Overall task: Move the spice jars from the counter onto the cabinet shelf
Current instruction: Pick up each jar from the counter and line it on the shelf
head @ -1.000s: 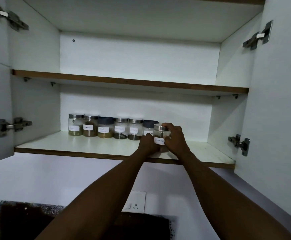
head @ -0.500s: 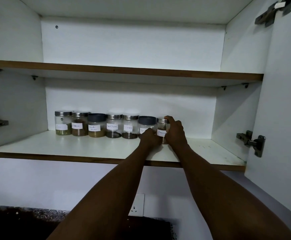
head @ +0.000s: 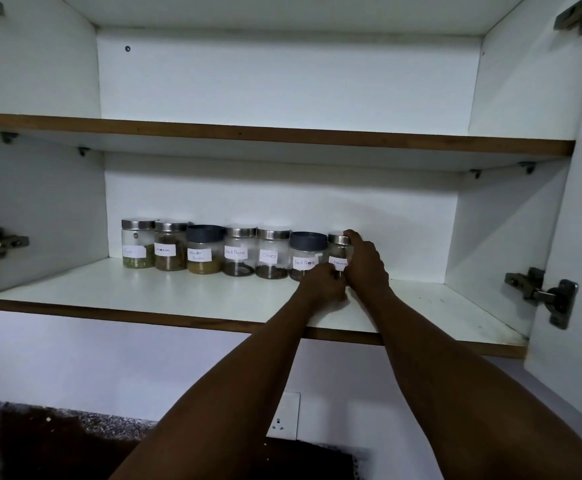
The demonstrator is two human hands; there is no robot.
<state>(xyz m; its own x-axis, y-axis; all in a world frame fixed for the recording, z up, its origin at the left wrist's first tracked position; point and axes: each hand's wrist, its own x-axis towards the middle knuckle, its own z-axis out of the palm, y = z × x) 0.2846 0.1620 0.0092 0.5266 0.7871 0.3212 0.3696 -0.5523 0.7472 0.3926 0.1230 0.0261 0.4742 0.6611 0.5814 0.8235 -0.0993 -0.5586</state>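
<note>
The right hand is wrapped around the last jar in the row, fingers curled over its steel lid and far side, grasping it. The left hand is closed low against the jar's front, at the base near the label, seemingly steadying it or turning the label to face out; how firmly it grips I cannot tell. The jar stands upright at the back of the lower shelf, at the right end of the row, just beside a grey-lidded jar labelled black pepper. Two hands on so small a jar suggests lining it up, not carrying it.

Leftward, the row runs along the back wall, labels forward: cloves, dark and coarse; another black pepper; a grey-lidded jar of yellowish powder; a brown spice; and a pale green one at the far left. All are only partly filled.

The upper shelf is bare, both doors stand open, and the counter below is mostly hidden by the arms, so I cannot tell whether jars remain.
</note>
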